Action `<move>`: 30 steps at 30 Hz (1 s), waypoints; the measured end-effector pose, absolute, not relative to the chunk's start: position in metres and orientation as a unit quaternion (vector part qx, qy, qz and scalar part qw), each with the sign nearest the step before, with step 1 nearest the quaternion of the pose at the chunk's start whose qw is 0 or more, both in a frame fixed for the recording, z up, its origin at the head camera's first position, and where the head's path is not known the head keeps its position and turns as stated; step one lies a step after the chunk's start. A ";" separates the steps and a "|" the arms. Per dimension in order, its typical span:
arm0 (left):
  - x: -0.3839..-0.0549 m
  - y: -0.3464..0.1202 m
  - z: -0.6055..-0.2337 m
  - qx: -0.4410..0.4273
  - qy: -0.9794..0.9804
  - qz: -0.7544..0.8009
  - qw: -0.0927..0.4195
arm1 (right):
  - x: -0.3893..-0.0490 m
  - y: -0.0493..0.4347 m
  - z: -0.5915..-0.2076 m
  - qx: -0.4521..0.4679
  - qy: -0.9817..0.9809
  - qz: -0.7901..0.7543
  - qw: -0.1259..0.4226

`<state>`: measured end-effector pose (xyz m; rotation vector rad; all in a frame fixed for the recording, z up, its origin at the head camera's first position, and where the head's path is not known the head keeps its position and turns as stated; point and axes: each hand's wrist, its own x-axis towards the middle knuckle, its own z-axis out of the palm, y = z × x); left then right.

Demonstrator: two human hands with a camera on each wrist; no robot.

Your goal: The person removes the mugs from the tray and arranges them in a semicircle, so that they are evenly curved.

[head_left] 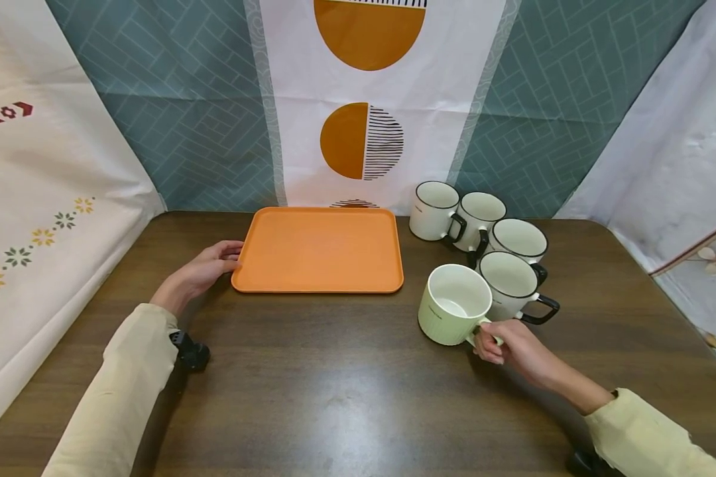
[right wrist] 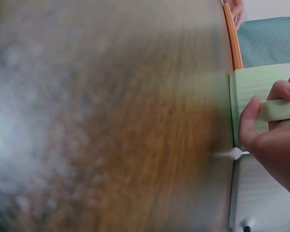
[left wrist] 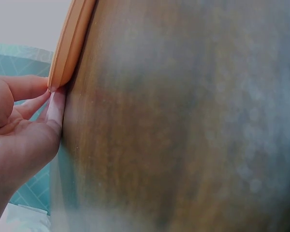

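Note:
A light green mug stands upright on the table, its handle toward the right. My right hand grips that handle, with the fingers curled round it. Close behind and to the right of the green mug is a white mug with a black rim and black handle. On the left, my left hand touches the left edge of an orange tray. In the left wrist view, its fairly straight fingers meet the tray's end.
Several more white mugs with black rims, among them a back mug, stand in a cluster right of the tray. A patterned cloth hangs along the table's back edge. Bare wooden tabletop stretches in front of the tray.

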<state>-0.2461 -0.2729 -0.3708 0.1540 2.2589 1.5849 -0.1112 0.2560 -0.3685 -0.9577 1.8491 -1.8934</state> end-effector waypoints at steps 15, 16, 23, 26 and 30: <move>-0.246 -0.265 -0.368 0.063 0.805 0.560 0.188 | -0.096 0.259 -0.360 -0.170 0.818 -0.548 0.029; -0.245 -0.265 -0.367 0.063 0.803 0.561 0.192 | -0.095 0.259 -0.359 -0.153 0.833 -0.531 0.023; -0.231 -0.269 -0.358 0.058 0.805 0.556 0.200 | -0.086 0.262 -0.353 -0.117 0.861 -0.495 -0.012; -0.217 -0.273 -0.349 0.077 0.816 0.544 0.183 | -0.083 0.269 -0.350 -0.146 0.853 -0.498 -0.051; -0.194 -0.278 -0.335 0.127 0.835 0.516 0.142 | -0.080 0.281 -0.343 -0.186 0.849 -0.486 -0.096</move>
